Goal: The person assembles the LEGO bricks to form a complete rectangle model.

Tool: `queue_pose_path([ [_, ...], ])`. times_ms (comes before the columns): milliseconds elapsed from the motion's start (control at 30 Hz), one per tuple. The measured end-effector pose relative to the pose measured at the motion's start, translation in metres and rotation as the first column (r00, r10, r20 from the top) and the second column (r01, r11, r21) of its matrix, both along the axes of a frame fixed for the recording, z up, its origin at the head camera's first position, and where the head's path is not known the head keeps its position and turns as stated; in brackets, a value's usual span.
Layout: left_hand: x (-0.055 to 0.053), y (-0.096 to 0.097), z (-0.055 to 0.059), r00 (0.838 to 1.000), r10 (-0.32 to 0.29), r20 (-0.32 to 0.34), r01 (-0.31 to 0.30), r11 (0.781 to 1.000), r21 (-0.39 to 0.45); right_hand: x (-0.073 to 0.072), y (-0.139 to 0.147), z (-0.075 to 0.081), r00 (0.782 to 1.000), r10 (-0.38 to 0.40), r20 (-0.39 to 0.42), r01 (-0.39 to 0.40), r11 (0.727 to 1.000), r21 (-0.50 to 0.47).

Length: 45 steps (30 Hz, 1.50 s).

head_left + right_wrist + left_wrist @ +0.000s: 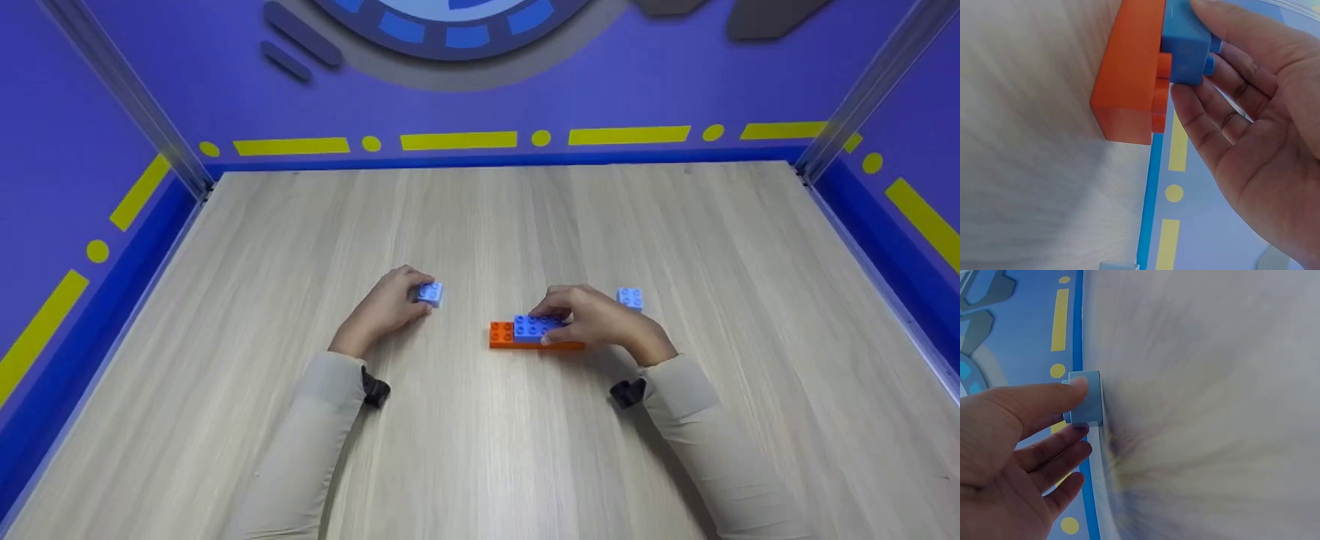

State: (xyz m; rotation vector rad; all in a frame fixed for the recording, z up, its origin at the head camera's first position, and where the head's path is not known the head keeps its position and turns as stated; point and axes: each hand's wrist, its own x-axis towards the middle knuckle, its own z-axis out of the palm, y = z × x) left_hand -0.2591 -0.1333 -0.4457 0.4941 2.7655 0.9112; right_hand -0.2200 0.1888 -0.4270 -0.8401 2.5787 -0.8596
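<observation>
In the head view my left hand [381, 311] pinches a small light blue building brick [430, 293] on the left part of the table. The left wrist view shows the thumb on one face of this brick [1087, 402]; the lower fingers are loosely bent. My right hand [600, 319] grips a blue building brick [528, 330] on top of a longer orange brick [501, 335]. Orange studs stay bare at the left end, and the hand hides the right part. Seen from the right wrist, the blue brick [1186, 50] lies against the studded side of the orange brick [1129, 73].
Just beyond my right hand, a second light blue brick [630, 298] stands on the wooden table [465, 435]. Purple-blue walls [480, 112] with yellow marks enclose the table at the back and both sides. Black wrist cameras [375, 388] sit at both cuffs.
</observation>
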Motion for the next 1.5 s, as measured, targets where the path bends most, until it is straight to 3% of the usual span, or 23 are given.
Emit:
queue_pose_path([
  [533, 0.002, 0.003, 0.002, 1.0, -0.01, -0.01, 0.01, 1.0, -0.022, 0.001, 0.0, 0.0, 1.0, 0.002, -0.015, -0.002, 1.0, 0.004],
  [867, 0.007, 0.008, 0.004, 1.0, -0.014, 0.022, 0.014, 1.0, -0.004, -0.001, 0.001, -0.001, 0.999, 0.014, -0.032, -0.014, 1.0, 0.005],
  [1200, 0.012, 0.018, 0.008, 0.998, -0.039, 0.045, 0.038, 0.999, 0.03, 0.0, 0.002, -0.002, 0.999, 0.013, -0.039, -0.013, 1.0, 0.009],
  [1500, 0.017, 0.025, 0.01, 0.995, -0.104, 0.013, 0.102, 0.99, 0.094, -0.001, 0.002, -0.003, 0.999, 0.018, -0.039, -0.018, 1.0, -0.006],
])
